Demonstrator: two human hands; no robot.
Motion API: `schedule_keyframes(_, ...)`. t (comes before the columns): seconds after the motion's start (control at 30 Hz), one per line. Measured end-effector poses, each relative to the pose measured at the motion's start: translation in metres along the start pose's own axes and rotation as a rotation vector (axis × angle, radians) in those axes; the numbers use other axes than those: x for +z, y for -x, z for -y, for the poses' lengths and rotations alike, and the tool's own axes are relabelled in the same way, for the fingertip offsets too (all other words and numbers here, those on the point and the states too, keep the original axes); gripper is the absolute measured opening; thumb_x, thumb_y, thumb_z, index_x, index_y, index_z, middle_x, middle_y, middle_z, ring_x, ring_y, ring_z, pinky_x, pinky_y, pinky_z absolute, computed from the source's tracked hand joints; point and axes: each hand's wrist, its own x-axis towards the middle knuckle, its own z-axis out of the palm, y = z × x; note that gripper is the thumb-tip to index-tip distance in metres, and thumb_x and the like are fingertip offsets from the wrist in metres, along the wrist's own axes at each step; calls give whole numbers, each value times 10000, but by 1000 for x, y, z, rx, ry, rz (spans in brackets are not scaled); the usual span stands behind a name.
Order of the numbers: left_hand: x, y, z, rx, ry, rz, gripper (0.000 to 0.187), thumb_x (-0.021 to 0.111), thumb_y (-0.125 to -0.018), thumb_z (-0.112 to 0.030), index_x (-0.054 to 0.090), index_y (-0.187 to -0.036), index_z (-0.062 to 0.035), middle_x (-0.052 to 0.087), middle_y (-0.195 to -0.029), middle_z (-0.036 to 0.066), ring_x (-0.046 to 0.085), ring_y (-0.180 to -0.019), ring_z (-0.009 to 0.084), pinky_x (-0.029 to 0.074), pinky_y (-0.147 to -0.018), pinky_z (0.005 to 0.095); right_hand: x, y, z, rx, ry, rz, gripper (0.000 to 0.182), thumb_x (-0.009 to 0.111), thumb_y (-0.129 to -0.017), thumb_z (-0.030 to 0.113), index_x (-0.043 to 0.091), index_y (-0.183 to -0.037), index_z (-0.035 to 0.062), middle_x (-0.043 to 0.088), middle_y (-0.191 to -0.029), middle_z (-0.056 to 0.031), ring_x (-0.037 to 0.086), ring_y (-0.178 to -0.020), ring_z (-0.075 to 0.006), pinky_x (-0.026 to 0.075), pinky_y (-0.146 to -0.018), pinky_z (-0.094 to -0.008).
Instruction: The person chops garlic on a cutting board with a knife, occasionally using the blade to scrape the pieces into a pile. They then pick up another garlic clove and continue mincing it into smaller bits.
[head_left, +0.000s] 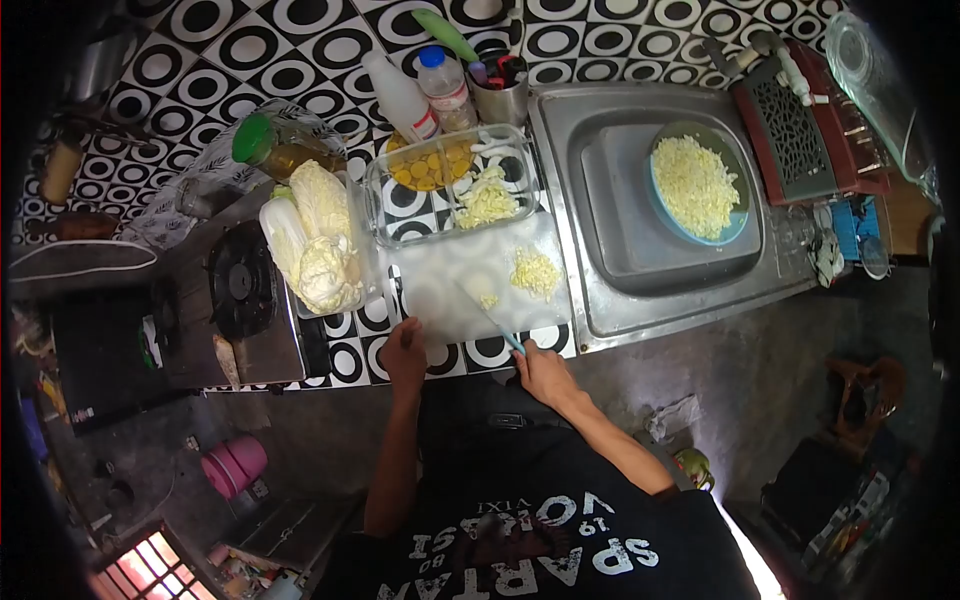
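Observation:
In my right hand (546, 374) is a knife (503, 332) with a light blue handle, its blade angled up and left over a translucent cutting board (440, 275). A few chopped bits (488, 300) lie beside the blade. A larger heap of chopped cabbage (535, 274) sits on the board's right side. My left hand (403, 350) is at the board's lower left corner, fingers curled, with nothing visible in them. Behind the board stands a divided glass container (375, 205) with chopped cabbage (486, 197) in its right compartment. Pale cabbage heads (318, 240) fill a tray at the left.
A blue bowl (742, 222) of chopped cabbage rests in the steel sink (620, 255). At the back stand a white bottle (398, 92), a blue-capped bottle (446, 88) and a utensil cup (500, 103). A gas stove (240, 280) is at the left, a dish rack (800, 125) at the right.

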Motion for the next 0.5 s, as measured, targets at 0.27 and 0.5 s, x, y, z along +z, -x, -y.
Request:
schedule_keyframes(0.27, 30, -20, -16, 432, 72, -34, 188, 645, -786, -75, 651, -958, 0, 644, -810, 125, 630, -713, 223, 498, -670, 305, -27, -2, -25, 38, 32, -203, 306, 434, -932, 288, 509, -932, -9, 590, -714, -293, 570, -713, -484, 443, -647, -544)
schedule_keyframes(0.5, 60, -82, -100, 682, -270, 71, 246, 654, -766, -176, 666, -968, -37, 620, -887, 122, 547, -857, 324, 443, -793, 398, -46, 17, -22, 44, -33, -229, 332, 458, -925, 326, 552, -959, 9, 602, -695, -253, 588, -752, -463, 456, -689, -497)
